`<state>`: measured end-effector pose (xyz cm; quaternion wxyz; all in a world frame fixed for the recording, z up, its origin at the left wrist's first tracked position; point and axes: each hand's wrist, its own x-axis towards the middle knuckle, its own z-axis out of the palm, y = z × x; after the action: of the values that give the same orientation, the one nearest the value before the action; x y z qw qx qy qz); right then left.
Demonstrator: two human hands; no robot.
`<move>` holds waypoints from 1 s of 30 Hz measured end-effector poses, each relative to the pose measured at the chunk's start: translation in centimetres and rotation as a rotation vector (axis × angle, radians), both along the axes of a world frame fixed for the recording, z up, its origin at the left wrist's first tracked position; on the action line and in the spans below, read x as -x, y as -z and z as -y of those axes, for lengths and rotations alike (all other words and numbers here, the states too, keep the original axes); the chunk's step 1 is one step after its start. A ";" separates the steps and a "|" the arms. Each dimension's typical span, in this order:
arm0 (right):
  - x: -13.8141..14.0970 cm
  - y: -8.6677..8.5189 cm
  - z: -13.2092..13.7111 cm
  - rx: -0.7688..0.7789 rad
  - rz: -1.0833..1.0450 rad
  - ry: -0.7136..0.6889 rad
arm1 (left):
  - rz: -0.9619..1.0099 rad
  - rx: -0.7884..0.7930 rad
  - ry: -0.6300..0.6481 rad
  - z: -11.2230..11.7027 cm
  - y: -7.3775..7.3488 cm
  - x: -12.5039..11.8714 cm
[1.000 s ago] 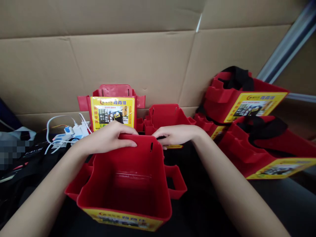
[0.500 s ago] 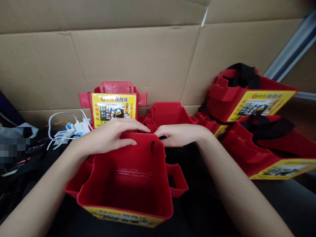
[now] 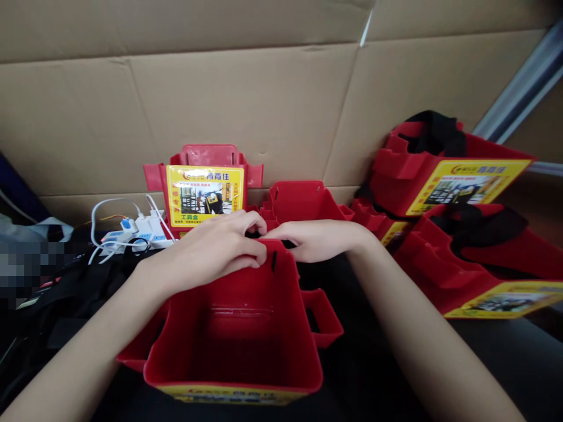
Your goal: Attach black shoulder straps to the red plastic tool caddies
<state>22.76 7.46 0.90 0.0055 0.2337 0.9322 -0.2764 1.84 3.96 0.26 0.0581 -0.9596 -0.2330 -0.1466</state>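
A red plastic tool box (image 3: 237,340) with side pockets and a yellow label along its near rim sits open in front of me. My left hand (image 3: 215,249) curls over its far rim, thumb inside and fingers behind the wall. My right hand (image 3: 319,239) lies just behind the same rim, near a narrow slot (image 3: 273,262), with its fingers bent and their tips hidden. Both hands nearly meet at the top middle of the far wall.
Another red box with a yellow label (image 3: 205,187) and an unlabelled one (image 3: 299,202) stand against a cardboard wall (image 3: 241,111). Several red boxes with black straps (image 3: 457,199) are stacked at the right. A white power strip with cables (image 3: 132,231) lies at the left.
My left hand slid right along the far rim toward my right hand, and its fingers curled tighter. The box shifted slightly right and nearer to me.
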 end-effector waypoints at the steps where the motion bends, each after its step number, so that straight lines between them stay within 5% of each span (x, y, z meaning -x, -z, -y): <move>1: -0.1 0.0 0.0 -0.004 0.002 -0.008 | 0.006 -0.010 0.003 0.0 0.1 0.0; 8: -0.5 0.0 -0.3 -0.092 0.113 0.033 | -0.014 -0.024 0.034 0.1 0.0 -1.3; 15: -0.4 0.2 -0.4 -0.018 0.015 0.033 | 0.069 -0.055 0.068 0.0 0.4 -2.2; 23: -1.8 -2.4 2.1 -0.007 -0.131 0.183 | 0.174 0.043 0.086 -0.2 -0.1 -0.7; 30: -0.5 -1.9 2.3 -0.191 0.051 0.292 | 0.102 0.156 0.245 0.8 -1.5 -0.7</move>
<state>23.27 5.15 2.82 -0.0334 0.3730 0.9099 -0.1785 2.59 3.19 1.80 -0.0470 -0.9738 -0.1275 -0.1824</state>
